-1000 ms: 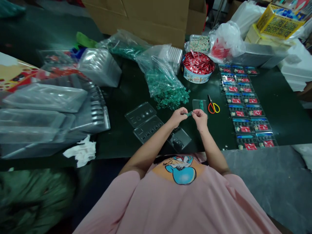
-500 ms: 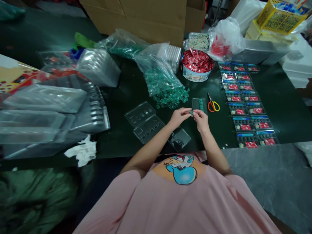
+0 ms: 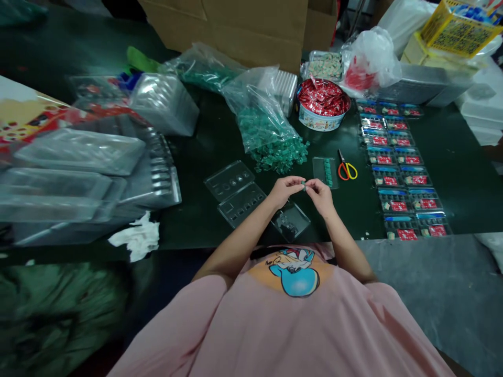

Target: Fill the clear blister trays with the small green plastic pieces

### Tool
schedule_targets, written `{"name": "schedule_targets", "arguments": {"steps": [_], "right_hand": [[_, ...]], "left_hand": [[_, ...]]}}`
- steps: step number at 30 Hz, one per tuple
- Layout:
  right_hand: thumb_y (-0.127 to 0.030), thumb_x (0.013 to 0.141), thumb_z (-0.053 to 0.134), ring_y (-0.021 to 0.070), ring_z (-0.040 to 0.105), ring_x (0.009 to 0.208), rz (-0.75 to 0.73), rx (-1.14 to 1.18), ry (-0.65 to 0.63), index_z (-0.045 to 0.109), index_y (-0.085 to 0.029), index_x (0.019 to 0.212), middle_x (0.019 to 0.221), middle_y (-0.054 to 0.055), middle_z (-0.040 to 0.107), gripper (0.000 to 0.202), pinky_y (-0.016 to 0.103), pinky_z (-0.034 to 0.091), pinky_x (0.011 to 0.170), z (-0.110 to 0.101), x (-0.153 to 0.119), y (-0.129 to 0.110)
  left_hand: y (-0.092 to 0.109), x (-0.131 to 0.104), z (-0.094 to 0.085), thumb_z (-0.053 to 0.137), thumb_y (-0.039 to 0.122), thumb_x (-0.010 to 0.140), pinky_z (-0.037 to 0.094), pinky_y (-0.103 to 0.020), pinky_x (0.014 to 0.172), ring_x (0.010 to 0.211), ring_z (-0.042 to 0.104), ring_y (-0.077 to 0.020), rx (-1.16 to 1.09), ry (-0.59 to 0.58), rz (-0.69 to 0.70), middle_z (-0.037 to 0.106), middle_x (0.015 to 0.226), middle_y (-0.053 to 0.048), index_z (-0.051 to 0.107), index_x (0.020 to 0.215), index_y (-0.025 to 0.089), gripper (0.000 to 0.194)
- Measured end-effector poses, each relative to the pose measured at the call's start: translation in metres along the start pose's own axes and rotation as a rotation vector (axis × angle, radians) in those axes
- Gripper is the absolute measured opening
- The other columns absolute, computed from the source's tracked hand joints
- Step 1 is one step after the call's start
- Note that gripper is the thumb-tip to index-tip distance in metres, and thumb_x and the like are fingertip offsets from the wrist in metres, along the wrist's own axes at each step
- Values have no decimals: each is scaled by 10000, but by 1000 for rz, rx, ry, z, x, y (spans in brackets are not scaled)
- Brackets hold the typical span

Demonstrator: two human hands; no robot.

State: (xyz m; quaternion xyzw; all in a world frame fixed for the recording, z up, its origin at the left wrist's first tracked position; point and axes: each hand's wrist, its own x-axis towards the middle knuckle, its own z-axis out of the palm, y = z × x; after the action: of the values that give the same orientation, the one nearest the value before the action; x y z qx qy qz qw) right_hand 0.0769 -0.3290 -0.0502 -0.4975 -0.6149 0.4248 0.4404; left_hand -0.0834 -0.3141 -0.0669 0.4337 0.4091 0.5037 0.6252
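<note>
Fingertips of the left hand and the right hand are meeting above the dark table, both hands pinching a small green piece between thumb and fingers. It is showing only as a muted green speck, mostly hidden by the fingertips, so its exact shape is not readable. Beyond the hands, the loose green pieces are spilling from a clear bag, looking glossy, translucent and angular, in a teal shade. Just beyond the right hand, a clear flat sheet is lying with a row of green pieces on it, and scissors with one red and one yellow handle are resting beside it. An open clear tray with molded recesses is lying near the left forearm, and a smaller clear case is sitting between the forearms.
</note>
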Motion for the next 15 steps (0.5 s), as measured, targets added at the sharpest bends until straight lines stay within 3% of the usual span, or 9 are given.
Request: {"name": "schedule_targets", "arguments": {"steps": [6,15], "right_hand": [[-388,816,626,184,637,819,40,41,-15,681,-189,953,905,51,712,248,322,490,789,5,-7,9],[-471,790,644,227,632,831,38,-47,-77,686,-197,927,914,76,700,309,373,478,806,13,-7,29]], "left_hand": [[0,-14,-5,783,353,691,463,-342,901,939,645,-205,137,-43,49,718,1013,-90,761,1020,174,375],[4,-29,-22,762,353,742,442,-301,879,943,620,-193,227,-73,88,684,999,-76,766,1032,238,312]]}}
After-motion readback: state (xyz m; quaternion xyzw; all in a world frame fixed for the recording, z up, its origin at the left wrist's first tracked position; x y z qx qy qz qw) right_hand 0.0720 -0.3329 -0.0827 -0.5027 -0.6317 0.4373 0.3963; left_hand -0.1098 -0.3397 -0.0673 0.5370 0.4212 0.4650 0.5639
